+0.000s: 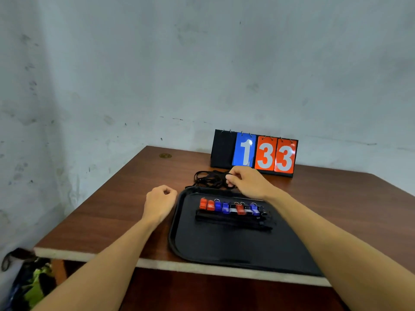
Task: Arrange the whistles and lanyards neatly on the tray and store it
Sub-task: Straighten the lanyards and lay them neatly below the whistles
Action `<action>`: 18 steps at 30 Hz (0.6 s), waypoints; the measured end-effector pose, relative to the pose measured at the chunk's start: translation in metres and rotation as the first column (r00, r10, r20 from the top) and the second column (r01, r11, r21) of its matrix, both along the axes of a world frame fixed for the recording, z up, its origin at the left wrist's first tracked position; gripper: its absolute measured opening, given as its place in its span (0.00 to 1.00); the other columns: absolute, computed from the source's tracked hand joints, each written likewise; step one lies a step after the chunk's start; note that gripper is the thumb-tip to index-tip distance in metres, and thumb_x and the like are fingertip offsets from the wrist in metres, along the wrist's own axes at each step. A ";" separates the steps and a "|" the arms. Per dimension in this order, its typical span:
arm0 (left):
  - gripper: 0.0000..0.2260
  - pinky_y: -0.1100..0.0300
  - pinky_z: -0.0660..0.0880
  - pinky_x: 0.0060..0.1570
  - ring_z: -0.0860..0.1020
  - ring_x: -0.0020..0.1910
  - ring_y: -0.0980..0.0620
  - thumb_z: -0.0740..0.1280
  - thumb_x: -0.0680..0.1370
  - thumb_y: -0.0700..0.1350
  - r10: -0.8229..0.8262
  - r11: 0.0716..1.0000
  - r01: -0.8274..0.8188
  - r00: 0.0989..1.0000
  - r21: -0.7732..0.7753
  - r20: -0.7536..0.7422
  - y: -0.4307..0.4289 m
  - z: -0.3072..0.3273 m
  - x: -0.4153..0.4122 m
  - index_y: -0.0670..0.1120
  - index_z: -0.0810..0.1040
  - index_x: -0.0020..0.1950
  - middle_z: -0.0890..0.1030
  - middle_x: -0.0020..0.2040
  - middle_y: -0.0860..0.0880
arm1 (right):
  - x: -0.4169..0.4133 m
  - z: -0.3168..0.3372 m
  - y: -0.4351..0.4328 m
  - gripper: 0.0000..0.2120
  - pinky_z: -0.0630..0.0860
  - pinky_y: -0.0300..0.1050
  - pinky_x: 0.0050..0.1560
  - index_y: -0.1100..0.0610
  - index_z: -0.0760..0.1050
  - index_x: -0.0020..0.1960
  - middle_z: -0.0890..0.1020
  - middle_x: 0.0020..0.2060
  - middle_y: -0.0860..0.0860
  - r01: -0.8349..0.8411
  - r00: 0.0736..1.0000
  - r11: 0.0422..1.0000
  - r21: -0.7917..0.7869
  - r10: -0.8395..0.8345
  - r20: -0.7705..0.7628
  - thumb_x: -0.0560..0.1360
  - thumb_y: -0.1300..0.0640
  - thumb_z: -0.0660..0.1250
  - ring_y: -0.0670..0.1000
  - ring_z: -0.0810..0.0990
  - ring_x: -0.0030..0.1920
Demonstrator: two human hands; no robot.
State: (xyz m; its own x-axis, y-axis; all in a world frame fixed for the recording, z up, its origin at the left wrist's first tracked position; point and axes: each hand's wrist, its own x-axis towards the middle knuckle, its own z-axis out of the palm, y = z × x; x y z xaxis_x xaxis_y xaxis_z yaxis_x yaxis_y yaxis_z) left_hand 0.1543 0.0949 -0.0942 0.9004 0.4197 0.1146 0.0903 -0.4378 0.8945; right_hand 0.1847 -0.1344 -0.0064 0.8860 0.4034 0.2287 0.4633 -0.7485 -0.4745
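Your right hand (244, 182) pinched the loose black lanyards (208, 179) at the tray's (224, 248) twelve o'clock.
Your left hand (160, 202) lay clenched and empty at nine o'clock; whistles (226, 207) lined the tray, a flip scoreboard (253, 152) standing just behind the tangle.

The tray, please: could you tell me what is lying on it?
A row of red and blue whistles and bundled black lanyards beside them on the tray. The right hand, pinching loose lanyards, covers its far right rim.
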 end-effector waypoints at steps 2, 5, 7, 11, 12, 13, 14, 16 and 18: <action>0.07 0.50 0.70 0.63 0.76 0.54 0.50 0.63 0.78 0.45 -0.024 0.999 0.023 0.998 0.036 0.055 -0.002 0.005 -0.006 0.50 0.80 0.50 0.80 0.53 0.50 | -0.011 0.011 -0.003 0.08 0.70 0.31 0.43 0.57 0.75 0.48 0.78 0.39 0.43 -0.046 0.998 0.999 0.018 0.045 0.033 0.80 0.55 0.60 0.40 0.77 0.41; 0.09 0.60 0.70 0.57 0.75 0.57 0.52 0.64 0.77 0.41 -0.135 0.991 0.135 0.975 0.012 0.179 -0.007 0.022 -0.019 0.52 0.76 0.55 0.76 0.53 0.52 | -0.025 0.027 -0.006 0.07 0.73 0.32 0.45 0.56 0.76 0.48 0.79 0.38 0.43 -0.105 0.994 0.993 0.045 0.103 0.046 0.80 0.54 0.61 0.40 0.78 0.41; 0.13 0.68 0.68 0.48 0.74 0.57 0.54 0.66 0.77 0.40 -0.259 0.963 0.269 0.938 -0.014 0.231 -0.014 0.043 -0.030 0.50 0.74 0.60 0.75 0.56 0.51 | -0.034 0.034 -0.006 0.07 0.75 0.34 0.46 0.55 0.76 0.48 0.79 0.38 0.43 -0.131 0.990 0.990 0.060 0.128 0.054 0.79 0.54 0.61 0.41 0.79 0.41; 0.17 0.68 0.68 0.52 0.73 0.59 0.60 0.66 0.77 0.43 -0.467 0.875 0.484 0.838 0.011 0.280 -0.036 0.089 -0.050 0.52 0.71 0.66 0.73 0.63 0.52 | -0.052 0.046 -0.008 0.08 0.78 0.40 0.49 0.56 0.77 0.47 0.80 0.38 0.46 -0.189 0.981 0.978 0.090 0.185 0.048 0.79 0.54 0.62 0.44 0.80 0.41; 0.17 0.66 0.68 0.57 0.72 0.61 0.59 0.63 0.78 0.43 -0.497 0.856 0.517 0.817 0.011 0.293 -0.041 0.099 -0.054 0.52 0.71 0.67 0.73 0.64 0.53 | -0.057 0.050 -0.009 0.08 0.79 0.40 0.48 0.56 0.77 0.47 0.80 0.38 0.47 -0.204 0.979 0.974 0.099 0.202 0.035 0.79 0.54 0.62 0.44 0.80 0.41; 0.16 0.63 0.68 0.61 0.72 0.63 0.58 0.61 0.79 0.43 -0.520 0.835 0.550 0.798 -0.012 0.305 -0.046 0.106 -0.056 0.52 0.72 0.66 0.74 0.65 0.53 | -0.062 0.054 -0.011 0.09 0.79 0.41 0.48 0.57 0.77 0.47 0.81 0.39 0.48 -0.219 0.976 0.970 0.108 0.218 0.021 0.79 0.54 0.61 0.45 0.80 0.41; 0.15 0.61 0.69 0.62 0.73 0.64 0.56 0.60 0.79 0.44 -0.546 0.806 0.590 0.775 -0.055 0.319 -0.051 0.113 -0.058 0.51 0.73 0.66 0.76 0.64 0.52 | -0.066 0.058 -0.012 0.10 0.79 0.40 0.46 0.58 0.77 0.46 0.81 0.39 0.51 -0.234 0.972 0.965 0.117 0.234 0.012 0.79 0.54 0.61 0.46 0.80 0.41; 0.15 0.64 0.75 0.54 0.78 0.60 0.52 0.58 0.80 0.48 -0.588 0.723 0.663 0.738 -0.193 0.332 -0.061 0.122 -0.064 0.48 0.74 0.66 0.80 0.60 0.47 | -0.076 0.066 -0.016 0.11 0.77 0.36 0.42 0.59 0.77 0.46 0.80 0.39 0.53 -0.251 0.968 0.959 0.131 0.252 0.013 0.79 0.53 0.61 0.44 0.78 0.38; 0.16 0.60 0.76 0.53 0.80 0.57 0.48 0.55 0.81 0.51 -0.600 0.702 0.674 0.734 -0.230 0.319 -0.072 0.126 -0.067 0.47 0.76 0.64 0.82 0.56 0.42 | -0.084 0.074 -0.023 0.11 0.73 0.31 0.37 0.59 0.77 0.46 0.79 0.35 0.48 -0.257 0.966 0.955 0.146 0.257 0.025 0.79 0.53 0.61 0.38 0.76 0.33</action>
State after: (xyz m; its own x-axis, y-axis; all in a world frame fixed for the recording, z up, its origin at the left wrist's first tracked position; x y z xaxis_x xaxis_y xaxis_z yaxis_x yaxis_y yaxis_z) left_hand 0.0871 0.0228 0.0316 0.9337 -0.2017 0.2958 -0.3056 -0.0185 0.9520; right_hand 0.1011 -0.1571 0.0672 0.7553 0.5789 0.3072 0.6338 -0.5259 -0.5672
